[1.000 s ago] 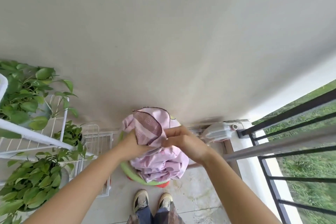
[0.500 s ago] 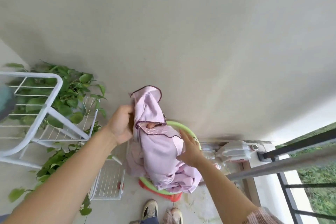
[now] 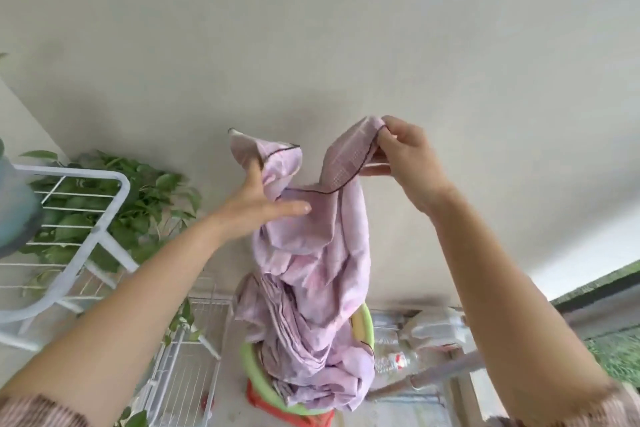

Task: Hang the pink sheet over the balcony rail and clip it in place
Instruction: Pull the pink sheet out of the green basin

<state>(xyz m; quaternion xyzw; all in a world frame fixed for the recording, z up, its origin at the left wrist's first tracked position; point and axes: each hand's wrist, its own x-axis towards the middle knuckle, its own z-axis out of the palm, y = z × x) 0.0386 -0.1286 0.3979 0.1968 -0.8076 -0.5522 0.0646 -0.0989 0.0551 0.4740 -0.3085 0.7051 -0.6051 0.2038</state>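
Note:
The pink sheet, edged with a dark line, hangs bunched in front of the wall, its lower part still piled in a green basin. My right hand pinches one hemmed corner up at the right. My left hand holds another part of the hem, fingers spread along the cloth. The balcony rail shows as a grey bar at the lower right, partly behind my right forearm. No clip is visible.
A white wire rack with leafy green plants stands at the left. A red stool sits under the basin. Plastic bottles and a bag lie on the floor by the wall. Grass lies beyond the rail.
Both hands have risen and moved apart, pulling the sheet up out of the basin. My right hand went from the bundle's side to a raised corner.

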